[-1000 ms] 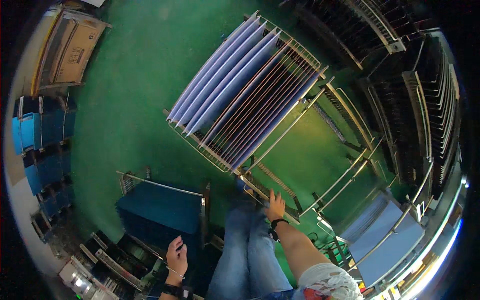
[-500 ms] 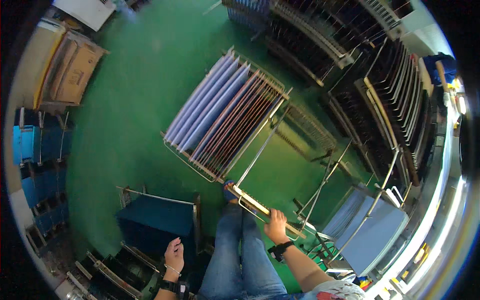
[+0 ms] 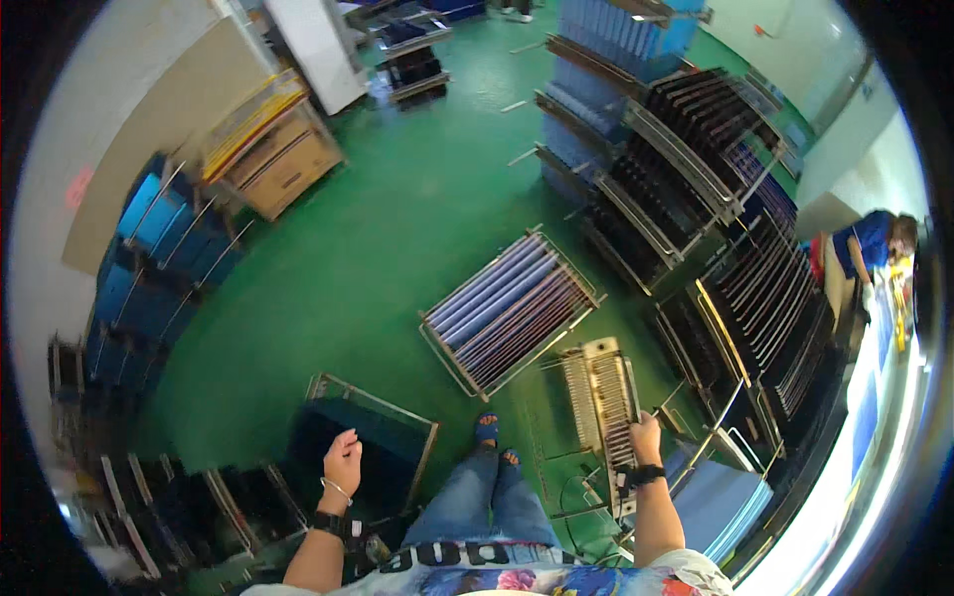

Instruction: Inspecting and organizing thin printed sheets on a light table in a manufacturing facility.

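Note:
My right hand [image 3: 646, 437] is closed around the side bar of a slotted metal rack [image 3: 601, 397], which stands to the right of my legs with its comb-like slots facing up. Loosely curled, my left hand [image 3: 343, 459] hangs with nothing in it above a dark blue stack of panels [image 3: 338, 422] in a metal frame. Ahead of my feet, another rack [image 3: 452, 361] rests on the green floor. It holds pale blue-violet panels [image 3: 507, 288] on its left side and thin brown-edged panels on its right.
Tall racks of dark panels [image 3: 765, 308] line the right, near a bright bench where another person [image 3: 865, 243] leans. Light blue panels [image 3: 720, 507] stand by my right forearm. Blue stacks [image 3: 159, 214] and cardboard [image 3: 288, 179] are along the left, with dark racks [image 3: 199, 497] lower left.
My right hand has moved right and away with the slotted rack, which has swung from crosswise to pointing ahead. The view has shifted, showing more of the far room. My left hand remains unloaded.

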{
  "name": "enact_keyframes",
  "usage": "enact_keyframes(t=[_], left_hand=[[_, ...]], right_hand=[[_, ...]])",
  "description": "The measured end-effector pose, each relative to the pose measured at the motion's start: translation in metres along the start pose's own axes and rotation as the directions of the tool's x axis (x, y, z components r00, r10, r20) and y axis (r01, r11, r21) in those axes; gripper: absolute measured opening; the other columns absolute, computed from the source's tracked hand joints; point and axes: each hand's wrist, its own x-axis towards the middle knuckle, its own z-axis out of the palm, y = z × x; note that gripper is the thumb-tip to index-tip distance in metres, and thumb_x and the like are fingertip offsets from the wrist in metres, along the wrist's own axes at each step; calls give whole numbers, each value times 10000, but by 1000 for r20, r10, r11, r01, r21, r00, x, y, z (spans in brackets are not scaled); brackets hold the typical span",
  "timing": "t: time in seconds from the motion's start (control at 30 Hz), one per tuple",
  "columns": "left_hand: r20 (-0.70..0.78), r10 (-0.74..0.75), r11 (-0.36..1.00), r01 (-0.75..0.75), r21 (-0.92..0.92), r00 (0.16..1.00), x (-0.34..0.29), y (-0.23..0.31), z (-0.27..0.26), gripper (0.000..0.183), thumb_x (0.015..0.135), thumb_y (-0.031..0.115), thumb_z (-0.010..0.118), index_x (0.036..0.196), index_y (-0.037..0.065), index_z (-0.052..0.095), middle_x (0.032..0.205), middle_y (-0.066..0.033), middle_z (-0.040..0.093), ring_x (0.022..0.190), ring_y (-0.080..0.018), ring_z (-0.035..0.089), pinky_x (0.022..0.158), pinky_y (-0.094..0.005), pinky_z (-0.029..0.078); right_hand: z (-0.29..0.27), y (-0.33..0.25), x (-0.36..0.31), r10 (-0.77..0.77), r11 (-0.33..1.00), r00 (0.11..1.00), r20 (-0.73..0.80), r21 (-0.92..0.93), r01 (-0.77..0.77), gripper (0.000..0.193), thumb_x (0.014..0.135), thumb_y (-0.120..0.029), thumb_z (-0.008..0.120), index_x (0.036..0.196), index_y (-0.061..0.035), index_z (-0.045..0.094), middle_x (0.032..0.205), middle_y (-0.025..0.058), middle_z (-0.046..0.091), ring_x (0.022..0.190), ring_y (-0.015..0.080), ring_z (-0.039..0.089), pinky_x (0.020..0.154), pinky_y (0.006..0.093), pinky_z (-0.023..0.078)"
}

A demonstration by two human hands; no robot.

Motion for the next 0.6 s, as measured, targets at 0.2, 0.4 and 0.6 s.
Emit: enact_keyframes(t=[0.2,0.4,0.6], left_hand=[[-112,-118,992,121,27,987,-45,-38,-72,286,783,132,603,1045,26,558,907,-142,619,811,-227,617,717,-311,484],[-29,-389,891,368,-267,921,-37,-127,-106,272,801,183,605,1022,29,567,799,-80,614,707,-184,594,633,-278,472],[275,-612,543,646,-536,742,13,-155,-128,233,834,182,556,1058,132,518,781,20,518,574,-85,480,419,-193,347]], right_hand=[[-66,-53,-56,118,909,985,123,386,-157,264,694,0,401,860,26,605,648,33,559,517,106,509,497,239,420],[-98,-106,-99,20,891,1000,9,453,-22,316,662,22,374,893,34,590,720,55,590,609,127,548,553,228,442],[-90,-215,-113,-123,927,986,-114,340,155,342,634,1,382,910,68,572,797,73,602,707,144,553,656,260,451]])
